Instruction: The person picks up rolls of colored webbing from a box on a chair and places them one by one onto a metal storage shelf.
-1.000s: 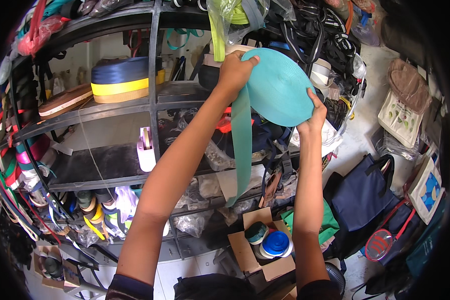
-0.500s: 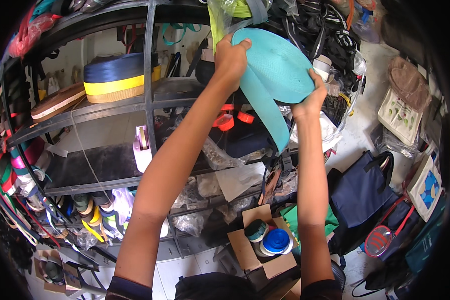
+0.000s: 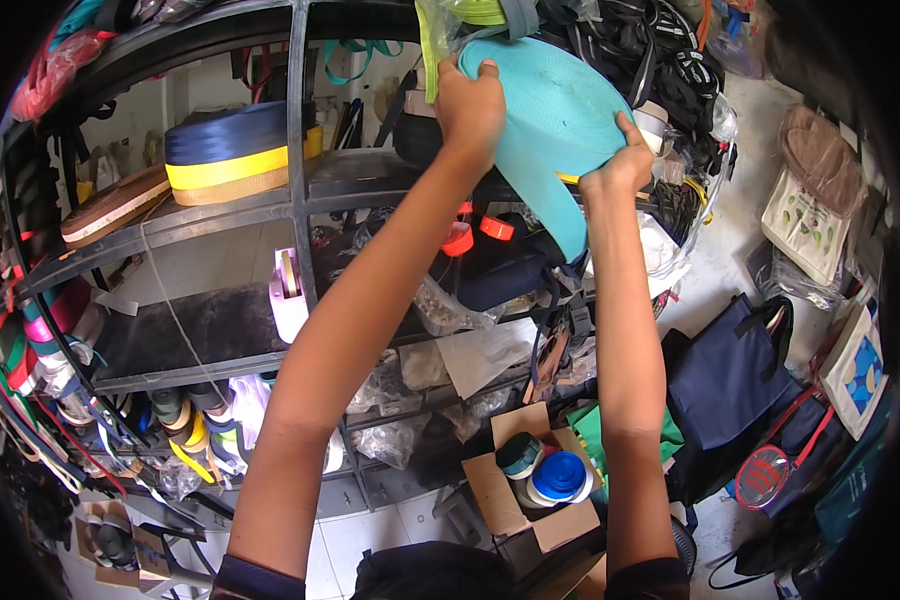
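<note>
A wide roll of turquoise webbing (image 3: 560,105) is held up between both hands at the upper shelf level. My left hand (image 3: 472,112) grips its left edge, with the thumb over the top. On the right edge, my right hand (image 3: 620,165) has its fingers wrapped round the rim. The roll's loose end hangs down in a tail between my forearms. Behind it, lime-green webbing (image 3: 430,50) hangs from the upper shelf. Below the tail, small red-orange tape rolls (image 3: 457,239) lie on the shelf.
Navy, yellow and tan webbing rolls (image 3: 227,150) are stacked on the left shelf. A lilac tape dispenser (image 3: 288,297) stands lower. An open cardboard box (image 3: 492,497) with blue and green rolls sits below. Bags, including a navy tote (image 3: 727,385), lie at the right.
The turquoise roll has tilted and shifted slightly, its hanging tail now looking shorter and ending higher. Both hands keep their grip. The view has moved a little.
</note>
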Demonstrator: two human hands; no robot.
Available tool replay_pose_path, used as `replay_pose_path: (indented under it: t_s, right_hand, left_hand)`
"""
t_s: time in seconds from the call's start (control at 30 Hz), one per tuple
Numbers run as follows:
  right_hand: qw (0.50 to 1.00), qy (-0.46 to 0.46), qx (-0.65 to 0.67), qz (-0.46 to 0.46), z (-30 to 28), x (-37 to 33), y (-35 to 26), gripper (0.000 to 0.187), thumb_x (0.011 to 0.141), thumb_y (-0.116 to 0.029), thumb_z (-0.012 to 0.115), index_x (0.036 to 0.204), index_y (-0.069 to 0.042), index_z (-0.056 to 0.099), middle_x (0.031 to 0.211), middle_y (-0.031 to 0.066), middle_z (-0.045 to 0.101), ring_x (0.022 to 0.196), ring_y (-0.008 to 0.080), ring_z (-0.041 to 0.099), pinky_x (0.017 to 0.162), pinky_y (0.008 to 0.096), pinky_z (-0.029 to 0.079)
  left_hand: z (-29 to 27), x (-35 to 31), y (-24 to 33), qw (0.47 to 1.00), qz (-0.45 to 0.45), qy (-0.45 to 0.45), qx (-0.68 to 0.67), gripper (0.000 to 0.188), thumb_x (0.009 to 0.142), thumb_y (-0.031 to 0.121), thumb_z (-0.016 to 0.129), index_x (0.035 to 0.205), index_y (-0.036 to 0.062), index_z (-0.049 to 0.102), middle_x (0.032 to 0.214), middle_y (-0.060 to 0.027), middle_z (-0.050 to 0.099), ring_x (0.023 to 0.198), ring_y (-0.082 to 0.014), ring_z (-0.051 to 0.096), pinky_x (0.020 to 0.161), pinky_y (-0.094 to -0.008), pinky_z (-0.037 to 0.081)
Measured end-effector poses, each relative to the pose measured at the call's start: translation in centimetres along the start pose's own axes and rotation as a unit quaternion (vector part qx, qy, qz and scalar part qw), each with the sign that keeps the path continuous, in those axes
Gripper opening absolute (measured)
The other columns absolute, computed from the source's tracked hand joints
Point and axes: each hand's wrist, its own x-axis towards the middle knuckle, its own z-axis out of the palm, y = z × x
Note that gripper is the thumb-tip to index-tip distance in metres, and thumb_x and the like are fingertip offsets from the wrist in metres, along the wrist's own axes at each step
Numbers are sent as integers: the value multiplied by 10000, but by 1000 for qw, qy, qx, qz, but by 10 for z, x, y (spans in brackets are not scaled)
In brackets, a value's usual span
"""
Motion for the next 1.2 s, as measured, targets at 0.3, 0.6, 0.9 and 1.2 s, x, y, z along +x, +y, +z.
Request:
replay_pose_path:
  t_s: [0.3,0.6,0.9,1.2]
  right_hand:
    - [990,-109,-20,88,-19,18,-4,314,812,-201,591,1015,34,641,1087,165,642,962,313,627,860,442,498]
    - [955,-248,-64,151,-29,51,-28,312,867,-169,591,1084,52,624,1047,193,675,903,329,672,879,462,533]
    - [996,3,86,-13,-16,20,14,288,793,-77,599,1027,88,629,1098,186,633,927,327,649,814,466,536]
    - [1000,-21,10,-16,0,50,-7,399,893,-134,389,1153,127,541,1180,240,608,1037,364,637,900,529,521]
  left_hand:
    - [0,3,0,997,-23,16,-72,411,871,160,635,1229,-14,533,1136,-226,621,1028,-355,612,894,-430,471]
    - [-5,15,0,997,-21,-51,-62,341,857,138,633,1115,-70,557,981,-169,626,836,-238,621,745,-400,512]
    - [30,-19,-11,992,113,36,52,591,958,235,512,1356,-147,298,1399,-340,353,1294,-456,392,1076,-442,335]
    - [45,-25,-8,983,141,-120,-9,803,901,208,474,1446,-160,15,1537,-349,-45,1466,-398,-19,1186,-374,91]
